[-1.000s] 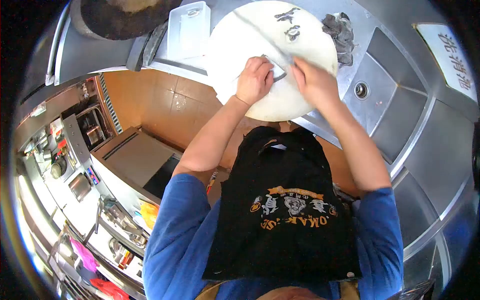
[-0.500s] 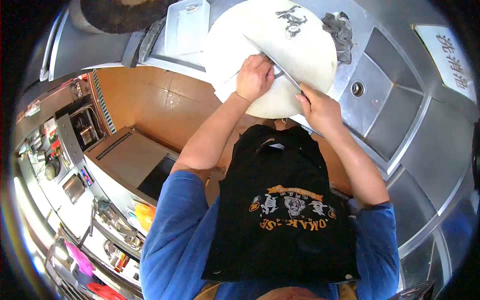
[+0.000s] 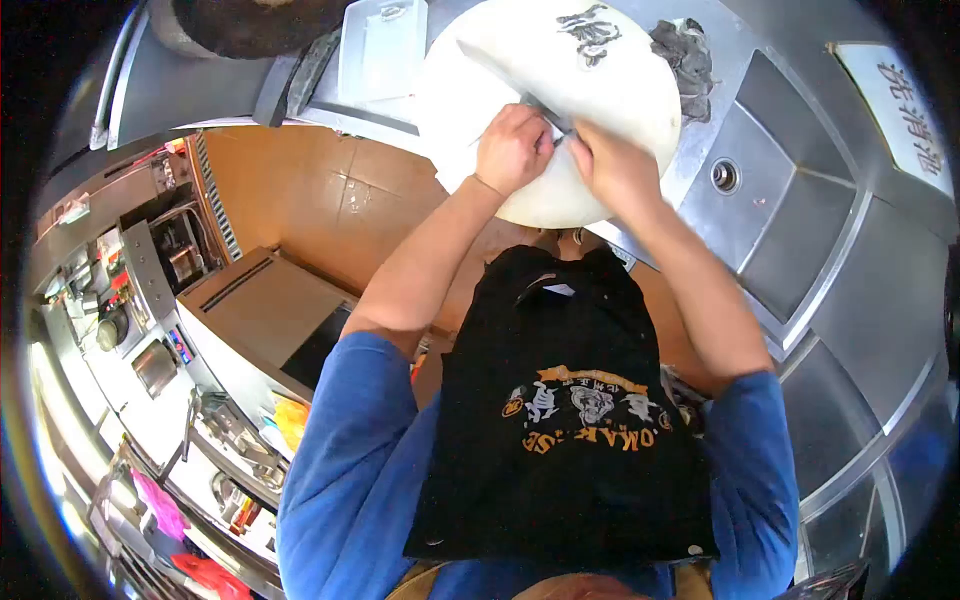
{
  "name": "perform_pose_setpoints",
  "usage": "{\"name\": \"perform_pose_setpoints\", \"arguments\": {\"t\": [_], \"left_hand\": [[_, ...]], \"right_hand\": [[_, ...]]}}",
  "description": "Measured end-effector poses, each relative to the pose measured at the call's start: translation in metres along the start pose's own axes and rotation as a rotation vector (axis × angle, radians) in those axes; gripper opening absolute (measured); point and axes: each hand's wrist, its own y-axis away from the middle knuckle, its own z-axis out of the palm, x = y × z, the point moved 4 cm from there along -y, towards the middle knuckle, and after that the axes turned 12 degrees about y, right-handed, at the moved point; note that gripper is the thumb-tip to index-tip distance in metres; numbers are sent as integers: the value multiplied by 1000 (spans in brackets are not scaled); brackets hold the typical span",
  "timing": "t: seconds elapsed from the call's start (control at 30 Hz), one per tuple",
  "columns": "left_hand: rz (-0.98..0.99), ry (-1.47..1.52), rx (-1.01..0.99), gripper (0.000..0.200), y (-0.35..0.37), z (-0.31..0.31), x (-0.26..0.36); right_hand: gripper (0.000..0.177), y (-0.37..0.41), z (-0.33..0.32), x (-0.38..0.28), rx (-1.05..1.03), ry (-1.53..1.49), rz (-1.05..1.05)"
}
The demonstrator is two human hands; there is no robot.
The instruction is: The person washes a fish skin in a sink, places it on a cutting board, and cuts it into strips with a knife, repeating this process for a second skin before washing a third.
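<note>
On the round white cutting board (image 3: 640,110), my left hand (image 3: 515,148) has curled fingers pressing on a dark grey piece of food (image 3: 537,104), most of it hidden beneath the fingers. A knife (image 3: 500,72) is gripped in my right hand (image 3: 618,172), its blade pointing away to the upper left along the dark piece. The right fingers are slightly blurred and cover the handle. Towards the board's far edge lies a small heap of dark, shiny strips (image 3: 592,32).
Right of the board is a crumpled grey cloth (image 3: 683,68), then a steel sink (image 3: 760,180) with a drain. A clear plastic container (image 3: 382,55) stands to the left on the steel counter. A low cabinet (image 3: 265,310) is on the floor side.
My right hand and the knife have shifted up and to the left, the blade sliding further forward. My left hand stays on the dark piece. The whole view has shifted slightly.
</note>
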Motion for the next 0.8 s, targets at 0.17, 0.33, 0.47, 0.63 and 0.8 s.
{"name": "perform_pose_setpoints", "arguments": {"t": [0.17, 0.33, 0.47, 0.63, 0.8], "left_hand": [[-31, -215, -21, 24, 10, -16, 28], [-271, -60, 148, 20, 3, -18, -5], [-368, 160, 372, 22, -24, -23, 9], [-78, -98, 66, 23, -31, 19, 32], [-26, -26, 0, 19, -40, 8, 8]], "right_hand": [[38, -23, -27, 22, 161, -91, 88], [42, 39, -7, 40, -67, -123, 135], [43, 32, -20, 62, -40, -106, 209], [39, 34, -1, 88, -105, -461, 229], [37, 36, -32, 64, -28, -241, 259]]}}
